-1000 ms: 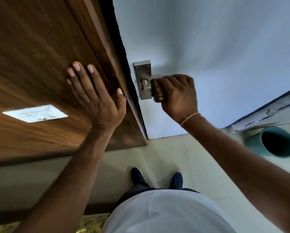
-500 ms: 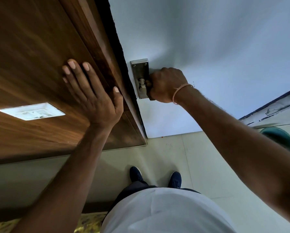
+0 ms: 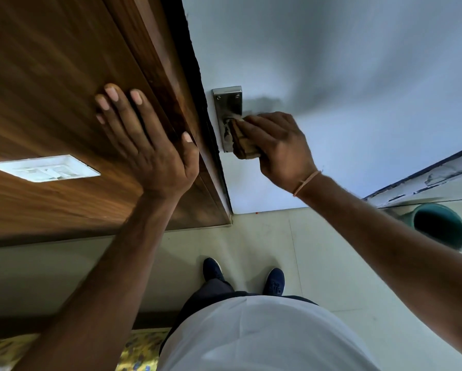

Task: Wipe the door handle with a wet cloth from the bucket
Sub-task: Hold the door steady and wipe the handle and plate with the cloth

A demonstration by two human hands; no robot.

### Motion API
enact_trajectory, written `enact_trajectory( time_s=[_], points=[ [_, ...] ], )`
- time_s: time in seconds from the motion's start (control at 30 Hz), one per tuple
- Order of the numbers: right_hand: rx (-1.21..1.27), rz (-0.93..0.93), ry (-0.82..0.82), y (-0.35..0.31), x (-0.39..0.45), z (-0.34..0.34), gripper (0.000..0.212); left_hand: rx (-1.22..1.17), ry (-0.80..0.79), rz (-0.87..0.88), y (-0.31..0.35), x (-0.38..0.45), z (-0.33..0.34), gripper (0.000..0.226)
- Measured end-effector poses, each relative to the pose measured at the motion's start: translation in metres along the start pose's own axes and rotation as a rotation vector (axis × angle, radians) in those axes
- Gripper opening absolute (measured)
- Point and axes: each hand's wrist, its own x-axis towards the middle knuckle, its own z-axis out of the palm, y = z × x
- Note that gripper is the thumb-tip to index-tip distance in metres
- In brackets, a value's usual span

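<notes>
The metal door handle plate [image 3: 227, 103] is fixed on the white door [image 3: 331, 76], near its left edge. My right hand [image 3: 280, 148] is closed around a folded brownish cloth [image 3: 244, 141] and presses it against the lower part of the plate, hiding the lever. Wet smears show on the plate. My left hand [image 3: 146, 145] lies flat with fingers spread on the brown wooden panel [image 3: 50, 89] beside the door. The teal bucket [image 3: 438, 226] stands on the floor at the right.
A white switch plate [image 3: 45, 168] sits on the wooden panel at the left. Pale floor tiles [image 3: 264, 236] lie below, with my two dark shoes [image 3: 213, 269]. A patterned yellow mat [image 3: 141, 349] shows at the bottom edge.
My right hand has turned and slid down the handle, from gripping it at mid-plate to pressing the cloth on its lower part. The left hand stayed flat on the panel.
</notes>
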Motion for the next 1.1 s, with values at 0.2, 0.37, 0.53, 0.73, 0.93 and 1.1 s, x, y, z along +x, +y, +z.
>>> enact_trajectory(
  time_s=[0.2,0.37,0.53,0.73,0.93,1.1],
  points=[
    [-0.106,-0.183,0.075,-0.021,0.012,0.031,0.033,0.023,-0.006,0.013,-0.003,0.0,-0.001,0.078],
    [-0.284,-0.39,-0.13,-0.042,0.038,0.027,0.023,0.041,-0.022,0.037,-0.004,0.003,-0.005,0.078],
    [-0.19,-0.35,-0.035,-0.012,0.027,0.014,0.032,0.019,-0.046,0.034,-0.003,0.0,-0.007,0.079],
    [-0.11,-0.092,-0.032,0.038,-0.008,-0.008,0.048,0.025,-0.03,0.02,-0.003,-0.001,-0.002,0.078],
    [-0.106,0.039,-0.047,0.03,-0.014,0.002,0.045,0.042,-0.049,0.015,-0.006,-0.002,-0.005,0.079],
    [-0.108,0.094,-0.055,-0.012,0.008,0.015,0.045,0.05,-0.059,0.037,-0.006,0.0,-0.008,0.079]
  ],
)
